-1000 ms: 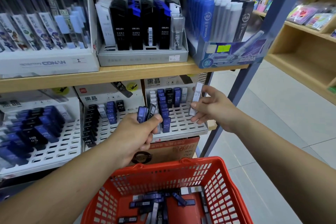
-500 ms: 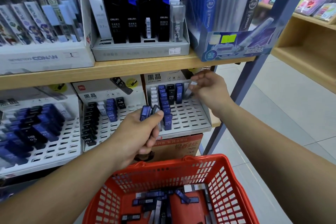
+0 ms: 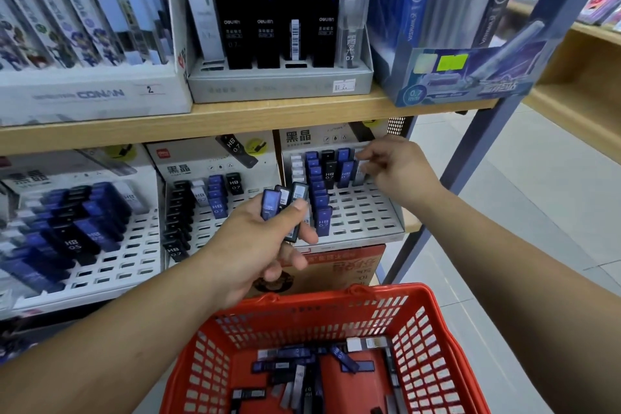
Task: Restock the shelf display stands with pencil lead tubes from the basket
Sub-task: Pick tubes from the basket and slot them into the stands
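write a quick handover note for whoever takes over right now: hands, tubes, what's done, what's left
Left hand grips a few blue and black tubes in front of the stands.
Right hand is at a pale tube standing in the back row of the right stand; whether the fingers grip it is unclear.
Done: right stand partly filled.
Left: many of its slots are bare, and the red basket holds plenty of loose tubes.

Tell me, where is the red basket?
In the head view, the red basket is bottom centre, just below the left hand holding pencil lead tubes.
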A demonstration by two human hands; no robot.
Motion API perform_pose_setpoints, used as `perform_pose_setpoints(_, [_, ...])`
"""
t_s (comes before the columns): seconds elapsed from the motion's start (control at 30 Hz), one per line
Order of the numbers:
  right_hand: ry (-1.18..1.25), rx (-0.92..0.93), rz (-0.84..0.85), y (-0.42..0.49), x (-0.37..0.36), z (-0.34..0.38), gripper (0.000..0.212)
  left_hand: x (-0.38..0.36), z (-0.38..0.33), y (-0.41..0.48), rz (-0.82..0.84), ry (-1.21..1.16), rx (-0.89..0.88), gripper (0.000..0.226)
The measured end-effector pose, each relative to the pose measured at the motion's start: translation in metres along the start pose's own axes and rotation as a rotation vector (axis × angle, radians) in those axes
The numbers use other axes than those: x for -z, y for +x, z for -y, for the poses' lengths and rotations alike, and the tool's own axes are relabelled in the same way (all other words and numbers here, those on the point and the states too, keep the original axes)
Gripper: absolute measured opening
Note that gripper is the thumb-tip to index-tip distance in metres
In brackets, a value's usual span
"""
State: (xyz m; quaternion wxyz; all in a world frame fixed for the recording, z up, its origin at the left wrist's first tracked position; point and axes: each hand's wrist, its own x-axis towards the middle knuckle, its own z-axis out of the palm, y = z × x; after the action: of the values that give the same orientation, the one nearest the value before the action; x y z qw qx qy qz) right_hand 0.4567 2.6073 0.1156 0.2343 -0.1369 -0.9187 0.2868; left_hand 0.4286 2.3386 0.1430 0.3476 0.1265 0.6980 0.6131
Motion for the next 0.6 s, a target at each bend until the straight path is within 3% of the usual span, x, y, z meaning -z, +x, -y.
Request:
perform_pose_setpoints(0.13, [-0.204, 0.078, 0.005, -0.002, -0.003, 0.009, 0.034, 0.003, 0.001, 0.002, 0.003, -0.045, 0.015, 0.021])
perform_pose_setpoints(0.23, [-0.283, 0.029, -0.037, -0.012, 0.008, 0.024, 0.045, 0.008, 0.002, 0.000, 0.058, -0.098, 0.048, 0.021])
perform_pose_setpoints(0.3, [-0.313, -0.015, -0.086, -0.019, 0.019, 0.036, 0.039, 0.013, 0.000, -0.005, 0.092, -0.103, 0.038, 0.026])
perform_pose_setpoints(0.4, [-0.096, 0.038, -0.122, -0.027, 0.033, 0.068, 0.024, 0.024, -0.006, -0.018, 0.111, -0.077, -0.002, 0.022])
perform_pose_setpoints(0.5, [0.207, 0.089, 0.007, -0.041, 0.026, 0.115, 0.014, 0.040, -0.010, -0.031, 0.104, -0.064, -0.020, 0.016])
perform_pose_setpoints(0.6, [0.151, 0.231, 0.173, -0.061, 0.009, 0.143, 0.023, 0.057, -0.010, -0.044, 0.112, -0.048, -0.022, 0.016])
